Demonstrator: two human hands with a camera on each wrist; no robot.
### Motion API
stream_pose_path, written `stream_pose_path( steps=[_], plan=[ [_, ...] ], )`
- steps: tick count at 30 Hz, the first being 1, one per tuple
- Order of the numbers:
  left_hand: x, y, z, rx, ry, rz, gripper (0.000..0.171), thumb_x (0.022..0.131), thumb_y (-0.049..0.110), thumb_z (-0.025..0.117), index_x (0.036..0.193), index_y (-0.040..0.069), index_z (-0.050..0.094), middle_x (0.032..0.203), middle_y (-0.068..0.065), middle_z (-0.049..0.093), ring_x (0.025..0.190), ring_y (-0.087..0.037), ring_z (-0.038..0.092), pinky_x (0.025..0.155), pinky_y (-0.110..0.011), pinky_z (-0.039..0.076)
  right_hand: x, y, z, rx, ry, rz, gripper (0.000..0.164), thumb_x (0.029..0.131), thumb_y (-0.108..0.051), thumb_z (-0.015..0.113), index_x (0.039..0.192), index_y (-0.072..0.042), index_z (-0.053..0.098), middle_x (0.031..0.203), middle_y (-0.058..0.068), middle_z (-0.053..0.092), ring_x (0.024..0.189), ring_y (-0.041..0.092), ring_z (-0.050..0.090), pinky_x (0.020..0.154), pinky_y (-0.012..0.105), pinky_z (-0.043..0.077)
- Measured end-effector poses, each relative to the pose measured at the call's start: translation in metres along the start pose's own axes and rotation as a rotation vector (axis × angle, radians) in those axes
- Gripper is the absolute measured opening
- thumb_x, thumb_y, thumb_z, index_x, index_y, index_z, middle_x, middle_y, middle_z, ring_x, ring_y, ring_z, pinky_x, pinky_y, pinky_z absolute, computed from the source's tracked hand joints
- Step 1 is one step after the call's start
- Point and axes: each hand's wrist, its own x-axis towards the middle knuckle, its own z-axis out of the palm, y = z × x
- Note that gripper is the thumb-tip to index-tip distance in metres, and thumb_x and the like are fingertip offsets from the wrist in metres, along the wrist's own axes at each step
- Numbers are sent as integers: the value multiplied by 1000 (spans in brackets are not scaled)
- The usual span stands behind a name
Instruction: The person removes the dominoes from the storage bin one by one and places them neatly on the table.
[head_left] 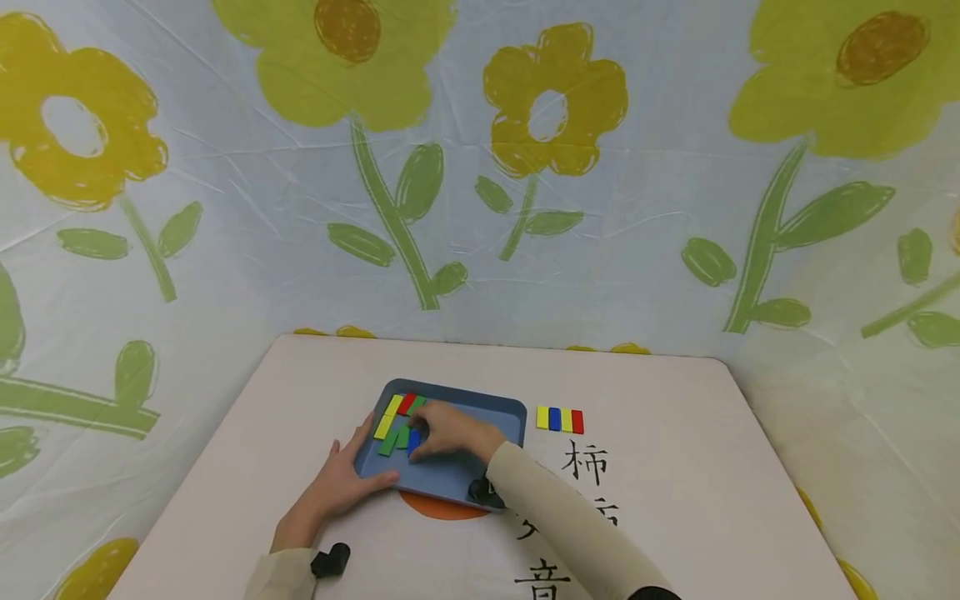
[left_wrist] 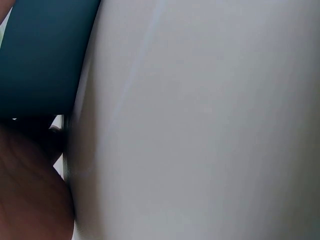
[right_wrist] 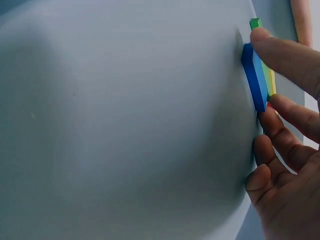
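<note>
A blue-grey tray (head_left: 442, 473) lies on the table with flat coloured blocks grouped at its left. My right hand (head_left: 453, 431) reaches over it and pinches a blue block (right_wrist: 255, 77) lengthwise between thumb and fingertips, close to the tray floor. Beside that block are green blocks (head_left: 388, 443), one slanted. Yellow blocks (head_left: 387, 417) form a line along the left side, with a red block (head_left: 406, 405) at the top. With fingers spread along the left wall and thumb by the front rim, my left hand (head_left: 337, 483) rests against the tray's corner. Right-hand fingers partly hide the group.
Right of the tray, a row of yellow, blue, yellow and red blocks (head_left: 560, 419) lies on the pale table (head_left: 675, 467). Black printed characters (head_left: 586, 462) and an orange shape (head_left: 446, 507) mark the cloth. A flowered curtain (head_left: 630, 250) surrounds the table.
</note>
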Motion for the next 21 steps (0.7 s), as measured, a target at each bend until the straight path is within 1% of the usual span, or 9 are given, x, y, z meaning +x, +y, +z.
stream_pose_path(
  steps=[3, 6, 11, 14, 18, 21],
  plan=[
    [0, 0, 0, -1, 2, 8, 111, 84, 63, 75, 166, 37, 5, 168, -25, 22, 150, -65, 4, 117, -79, 16, 1, -2, 0, -8, -2, -5, 58, 82, -32, 88, 131, -7, 68, 121, 2, 69, 106, 8, 60, 99, 22, 51],
    [1, 0, 1, -1, 5, 18, 112, 84, 63, 75, 167, 36, 6, 168, -25, 23, 151, -63, 7, 119, -77, 12, 2, -1, 1, -14, -1, -3, 56, 83, -28, 88, 130, -6, 68, 121, 2, 69, 108, 10, 61, 100, 23, 51],
    [1, -2, 1, 3, 5, 21, 112, 84, 63, 75, 167, 36, 5, 168, -25, 22, 152, -62, 8, 120, -76, 9, 2, 4, 3, -33, 4, 3, 50, 85, -29, 86, 128, -8, 70, 124, 2, 69, 113, 10, 61, 105, 25, 50],
    [0, -2, 1, -5, 4, 21, 113, 84, 62, 76, 167, 36, 4, 169, -24, 21, 152, -61, 7, 120, -76, 8, 0, 9, 2, -23, 14, 6, 47, 84, -29, 86, 124, -9, 73, 124, 2, 70, 112, 10, 61, 104, 25, 50],
    [0, -1, 1, -2, 5, 19, 113, 83, 63, 76, 167, 36, 4, 169, -25, 20, 151, -64, 4, 118, -79, 12, -7, 15, -6, 1, 30, 21, 43, 84, -28, 86, 122, -12, 74, 120, 0, 69, 106, 9, 59, 98, 24, 52],
    [0, 0, 1, 4, 6, 12, 113, 84, 64, 75, 167, 36, 4, 168, -26, 20, 150, -65, 3, 116, -80, 16, -13, 19, -14, 35, 37, 44, 44, 85, -29, 85, 125, -13, 73, 120, 0, 68, 103, 9, 57, 95, 25, 52]
  ],
)
